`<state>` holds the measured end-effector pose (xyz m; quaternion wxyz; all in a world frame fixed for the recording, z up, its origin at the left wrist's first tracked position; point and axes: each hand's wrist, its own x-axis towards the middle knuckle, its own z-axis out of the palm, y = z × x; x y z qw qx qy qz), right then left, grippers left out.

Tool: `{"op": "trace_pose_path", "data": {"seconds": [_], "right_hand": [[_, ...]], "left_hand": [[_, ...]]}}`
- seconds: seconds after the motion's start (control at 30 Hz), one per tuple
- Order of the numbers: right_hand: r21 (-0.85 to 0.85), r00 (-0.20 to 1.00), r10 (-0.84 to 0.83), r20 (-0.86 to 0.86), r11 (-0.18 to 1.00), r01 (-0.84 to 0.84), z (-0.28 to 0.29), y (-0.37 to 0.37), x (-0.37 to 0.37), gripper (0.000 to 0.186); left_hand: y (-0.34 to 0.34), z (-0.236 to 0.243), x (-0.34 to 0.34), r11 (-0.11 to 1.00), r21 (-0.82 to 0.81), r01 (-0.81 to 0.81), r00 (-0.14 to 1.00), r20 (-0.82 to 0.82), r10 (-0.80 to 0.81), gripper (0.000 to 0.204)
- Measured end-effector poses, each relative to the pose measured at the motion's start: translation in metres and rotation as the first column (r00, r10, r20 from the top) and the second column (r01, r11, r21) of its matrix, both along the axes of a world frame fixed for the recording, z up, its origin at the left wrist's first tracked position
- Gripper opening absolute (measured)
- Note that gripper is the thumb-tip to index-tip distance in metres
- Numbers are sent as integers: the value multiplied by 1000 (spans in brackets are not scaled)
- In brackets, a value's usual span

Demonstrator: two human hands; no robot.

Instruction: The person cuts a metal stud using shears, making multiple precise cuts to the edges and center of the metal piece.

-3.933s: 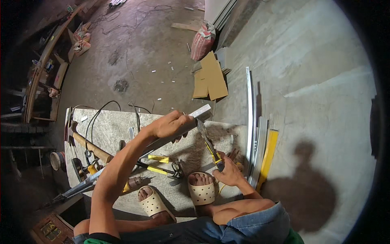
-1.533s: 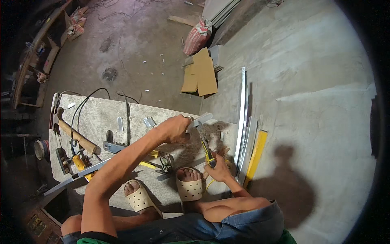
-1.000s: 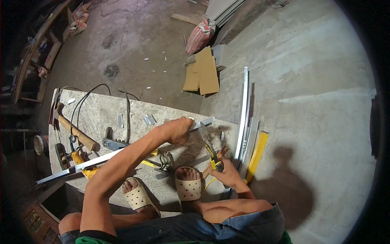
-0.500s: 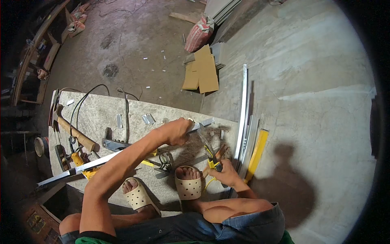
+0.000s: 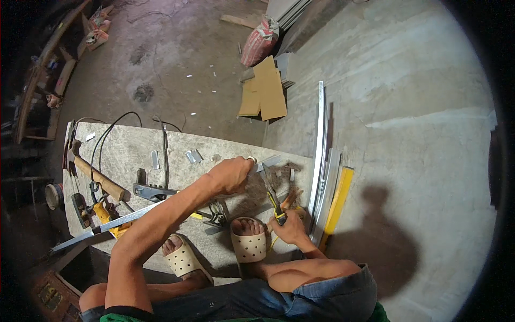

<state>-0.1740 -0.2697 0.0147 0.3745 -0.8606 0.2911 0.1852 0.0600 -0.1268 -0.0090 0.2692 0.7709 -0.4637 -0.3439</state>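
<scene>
My left hand (image 5: 233, 174) is closed around a long, thin metal profile (image 5: 131, 216), which runs under my forearm from the lower left to a short end just past my fingers. In my right hand (image 5: 291, 228) is a pair of tin snips (image 5: 276, 203) with black and yellow handles. Its blades point up at the profile's far end and seem to touch it; whether they are around the metal I cannot tell. Beneath the hands lies a pale, rough slab (image 5: 188, 140), where my sandalled feet rest.
A hammer (image 5: 99, 178), a yellow power tool (image 5: 104, 212), a dark-handled tool (image 5: 153, 191) and black cable (image 5: 165, 145) lie on the left. Metal profiles (image 5: 321, 134) and a yellow level (image 5: 339, 201) lean at the right wall. Beyond are cardboard (image 5: 270, 88) and a sack (image 5: 259, 43).
My right hand and the snips' handles have shifted slightly left, and the handles look closer together. My left hand stays almost where it was, still on the profile.
</scene>
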Motion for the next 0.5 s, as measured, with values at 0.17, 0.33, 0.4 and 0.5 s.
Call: {"op": "trace_pose_path", "data": {"seconds": [0.17, 0.33, 0.4, 0.5], "right_hand": [[-53, 996, -86, -21, 995, 85, -3, 3, 4, 32], [123, 994, -45, 103, 992, 32, 4, -10, 2, 34], [206, 992, -39, 123, 978, 13, 5, -16, -6, 32], [301, 990, 16, 141, 952, -58, 17, -14, -12, 31]], "left_hand": [[-3, 3, 6, 998, 65, 17, 1000, -13, -16, 40], [-6, 12, 19, 1000, 19, 6, 1000, -10, -6, 32], [-5, 19, 26, 1000, -6, -10, 1000, -9, 10, 30], [-5, 30, 39, 994, -52, -95, 994, -56, 92, 30]]}}
